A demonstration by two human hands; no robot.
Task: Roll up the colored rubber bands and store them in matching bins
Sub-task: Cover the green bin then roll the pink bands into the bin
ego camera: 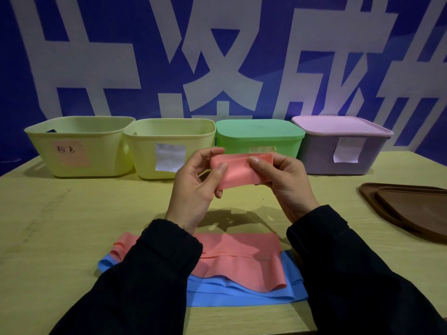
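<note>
**Pink band held up mid-air, both hands pinching**

Left hand (193,187) & right hand (287,184) are raised above the table (60,226), each pinching one end of a folded pink band (238,174) w/ thumb on the near face, fingers curled behind. Fingertips behind the band are hidden; can't tell how many layers are folded in. Band sits in front of the green bin (260,137), blocking most of its label.

Near table edge: pile of loose pink bands (242,259) lying on top of blue bands (242,296). Both black sleeves (154,269) cover the pile's left & right ends, so its full extent isn't visible.

Back row, l to r: yellow bin (79,146) w/ pink label, handwritten chars hard to read; 2nd yellow bin (169,146) w/ white label, text washed out; green bin, lid on; purple bin (338,146), lid on, white label curling, nothing legible. Insides of the 2 open bins mostly out of sight from this angle.

Far right: brown lids (408,209), stacked, cut off by frame edge. Blue backdrop (150,39) w/ big white characters, cropped.
</note>
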